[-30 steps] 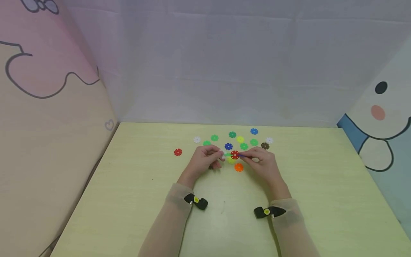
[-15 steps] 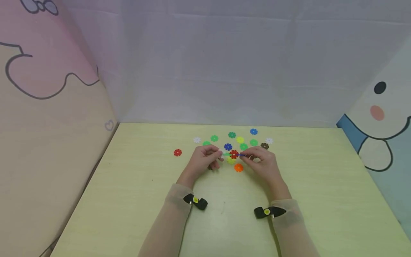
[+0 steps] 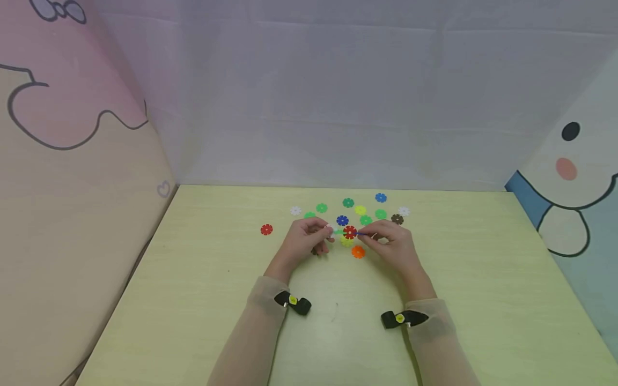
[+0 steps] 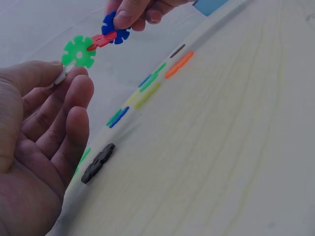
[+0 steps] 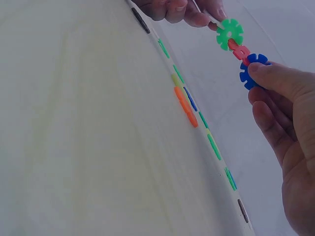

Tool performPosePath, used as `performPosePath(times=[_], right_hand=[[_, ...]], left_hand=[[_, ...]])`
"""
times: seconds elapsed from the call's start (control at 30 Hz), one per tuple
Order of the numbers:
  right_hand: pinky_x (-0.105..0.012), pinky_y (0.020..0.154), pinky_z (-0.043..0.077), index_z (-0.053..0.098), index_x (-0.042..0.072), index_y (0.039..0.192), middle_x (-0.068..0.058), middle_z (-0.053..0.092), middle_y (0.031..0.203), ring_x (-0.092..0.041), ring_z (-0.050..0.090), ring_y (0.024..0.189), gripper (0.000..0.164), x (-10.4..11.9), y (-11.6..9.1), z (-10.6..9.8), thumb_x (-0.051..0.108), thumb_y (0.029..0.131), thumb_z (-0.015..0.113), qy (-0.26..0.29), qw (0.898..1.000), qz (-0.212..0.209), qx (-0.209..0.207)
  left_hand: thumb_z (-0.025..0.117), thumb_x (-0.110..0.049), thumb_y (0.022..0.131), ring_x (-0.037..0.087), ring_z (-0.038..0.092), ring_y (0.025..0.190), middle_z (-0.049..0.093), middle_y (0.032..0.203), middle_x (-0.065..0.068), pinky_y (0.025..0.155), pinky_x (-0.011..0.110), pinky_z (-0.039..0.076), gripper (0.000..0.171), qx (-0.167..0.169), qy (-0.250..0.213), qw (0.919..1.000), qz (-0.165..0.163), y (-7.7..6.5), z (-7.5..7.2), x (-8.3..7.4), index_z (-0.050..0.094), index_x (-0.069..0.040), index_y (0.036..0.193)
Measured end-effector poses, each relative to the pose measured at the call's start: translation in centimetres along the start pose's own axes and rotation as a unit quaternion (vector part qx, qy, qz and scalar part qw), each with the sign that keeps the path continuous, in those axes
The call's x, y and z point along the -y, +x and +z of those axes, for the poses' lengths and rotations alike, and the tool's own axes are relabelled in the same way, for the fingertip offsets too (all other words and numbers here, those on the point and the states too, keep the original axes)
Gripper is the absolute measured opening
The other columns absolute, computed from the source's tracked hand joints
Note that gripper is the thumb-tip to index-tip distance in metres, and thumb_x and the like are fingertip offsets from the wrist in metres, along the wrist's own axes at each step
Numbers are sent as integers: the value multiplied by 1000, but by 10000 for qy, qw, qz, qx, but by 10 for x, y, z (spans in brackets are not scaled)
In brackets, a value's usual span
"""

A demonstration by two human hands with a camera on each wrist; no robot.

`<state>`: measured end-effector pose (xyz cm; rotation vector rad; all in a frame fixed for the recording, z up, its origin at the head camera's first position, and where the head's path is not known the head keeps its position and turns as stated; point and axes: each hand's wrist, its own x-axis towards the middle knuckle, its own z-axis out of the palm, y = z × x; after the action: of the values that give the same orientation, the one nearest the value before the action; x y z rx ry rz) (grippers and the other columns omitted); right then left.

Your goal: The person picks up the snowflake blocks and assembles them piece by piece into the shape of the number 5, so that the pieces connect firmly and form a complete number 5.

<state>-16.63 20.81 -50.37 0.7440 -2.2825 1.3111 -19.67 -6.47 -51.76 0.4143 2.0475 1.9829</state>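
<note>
A short chain of interlocking snowflake discs spans between my two hands, held up over the table. My left hand [image 3: 309, 236] pinches the white disc [image 4: 63, 74] at one end between thumb and index finger, its other fingers curved loosely below. Slotted onto that is a green disc [image 4: 78, 51], then a red disc [image 3: 350, 232] turned at an angle to it. At the other end, my right hand [image 3: 392, 244] grips the blue disc [image 5: 246, 76] with thumb and fingertips. In the head view the blue and green discs appear edge-on, and the fingers partly cover the white one.
Several loose discs lie flat behind and below the hands, among them an orange disc [image 3: 358, 252], a dark blue disc [image 3: 342, 220] and a brown disc [image 3: 397, 219]. A red disc [image 3: 266, 229] lies apart at left. Cloth [image 3: 309, 107] hangs behind the table [image 3: 193, 321].
Both hands keep their hold on the chain. The red disc and right hand have shifted very slightly left; the loose discs lie as before.
</note>
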Motion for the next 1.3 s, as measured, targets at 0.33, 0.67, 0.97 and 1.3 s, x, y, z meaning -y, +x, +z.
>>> performPosePath(times=[0.33,0.67,0.97,1.3], right_hand=[[-25,82,61,79,4,119,-11,77,112,-24,74,92,31,4,-2,-8,5,90,91,-102,9905,1290,465],[-39,87,53,76,13,133,-6,71,115,-23,63,96,43,2,-6,-17,23,93,90,-83,9416,2796,1873],[-40,83,49,79,18,132,-3,69,113,-25,56,97,41,4,-6,-9,27,93,89,-181,9351,2842,2108],[-40,83,47,82,16,121,-3,68,107,-25,55,95,26,6,-5,-6,23,95,86,-308,9364,2740,2170]], left_hand=[[75,-27,107,22,69,62,80,97,17,60,30,59,30,-171,-39,9998,-29,-2,1,-4,74,2,115],[72,-26,109,22,68,62,79,97,16,60,30,59,25,-406,-142,9990,-70,-1,-1,-5,73,-1,112],[72,-27,109,22,69,63,79,98,14,61,31,60,24,-374,-119,9992,-112,0,-2,-4,73,-3,113],[71,-26,109,21,68,62,79,97,15,61,30,59,25,-312,-167,9994,-60,-1,-2,-4,73,-2,114]])
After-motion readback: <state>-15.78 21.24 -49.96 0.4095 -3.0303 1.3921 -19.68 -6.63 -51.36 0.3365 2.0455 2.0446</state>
